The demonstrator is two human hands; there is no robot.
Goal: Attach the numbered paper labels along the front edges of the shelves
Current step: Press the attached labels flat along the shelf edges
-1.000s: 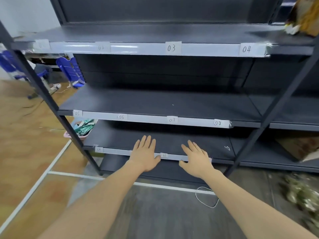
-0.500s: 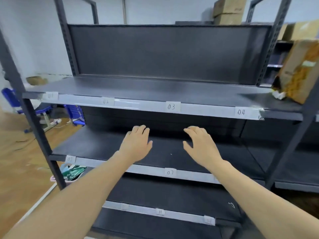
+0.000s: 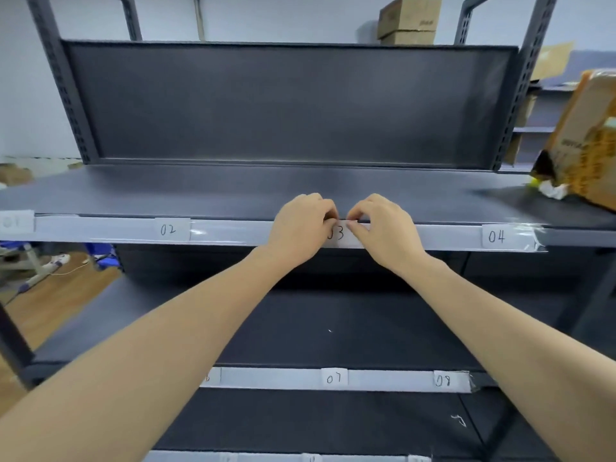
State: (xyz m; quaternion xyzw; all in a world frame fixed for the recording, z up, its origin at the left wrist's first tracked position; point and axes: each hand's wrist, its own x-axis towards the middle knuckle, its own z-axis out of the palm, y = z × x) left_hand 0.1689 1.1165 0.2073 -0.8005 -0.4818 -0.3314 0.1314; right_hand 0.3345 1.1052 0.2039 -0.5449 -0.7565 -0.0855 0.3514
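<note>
Both hands met at label 03 (image 3: 339, 233) on the top shelf's front edge (image 3: 253, 232), left hand (image 3: 300, 225) and right hand (image 3: 383, 228) fingertips pinching its upper corners; pressing should run outward, keeping it level with 02 (image 3: 168, 229) and 04 (image 3: 496, 236).

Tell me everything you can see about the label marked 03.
The label marked 03 is a small white paper slip with black handwritten digits, flat on the pale strip along the top shelf's front edge, between 02 and 04. The left hand covers part of the zero; the right hand pinches its upper right corner.
</note>
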